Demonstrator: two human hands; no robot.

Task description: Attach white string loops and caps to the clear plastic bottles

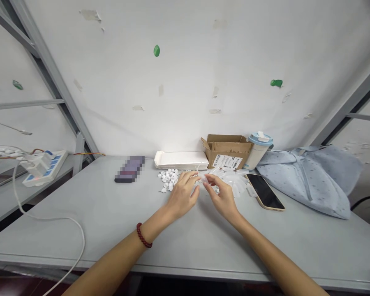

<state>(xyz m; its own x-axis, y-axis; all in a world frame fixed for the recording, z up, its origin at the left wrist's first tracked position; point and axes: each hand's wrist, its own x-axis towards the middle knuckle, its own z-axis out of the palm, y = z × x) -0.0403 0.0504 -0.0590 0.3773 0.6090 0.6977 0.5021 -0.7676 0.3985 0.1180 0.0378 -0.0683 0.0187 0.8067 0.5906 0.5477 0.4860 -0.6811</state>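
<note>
Grey desk (111,222), white wall (185,82) behind

Right hand (223,199) pinches a small translucent piece (204,179) between thumb and index finger, mid-desk. Left hand (182,195) right beside it, fingers bent; can't tell if they grip anything. White caps (167,179) heaped by left hand; clear plastic pieces (239,181) spread behind and beside right hand, near black-screened phone (265,192). Cardboard box (230,146) farther back.

Beaded bracelet (141,237) worn at the left wrist (151,230).
Round, dark red beads are strung close in a single row; left hand (181,195) and right hand (222,198) are seen bare.
</note>
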